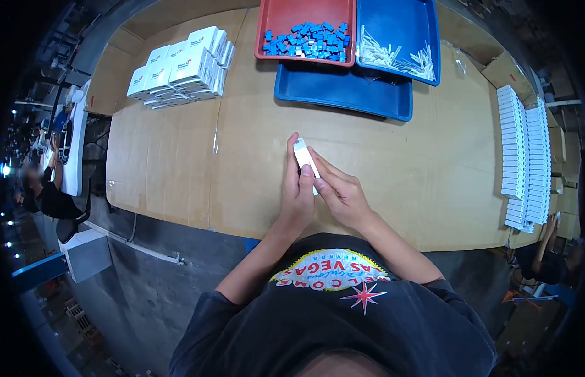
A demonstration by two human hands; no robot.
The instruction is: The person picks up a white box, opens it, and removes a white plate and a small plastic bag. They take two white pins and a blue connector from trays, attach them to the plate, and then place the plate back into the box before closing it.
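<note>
A small white box is held edge-on between my two hands over the table's near middle. My left hand wraps its left side, with the thumb lying along the near face. My right hand grips the right side and lower end, thumb and fingers pressed against it. Part of the box is hidden behind my fingers.
White printed boxes are stacked at the back left. A red tray holds blue parts; beside it, a blue tray holds white strips. Another blue tray sits in front. Rows of white boxes line the right edge. People work on both sides.
</note>
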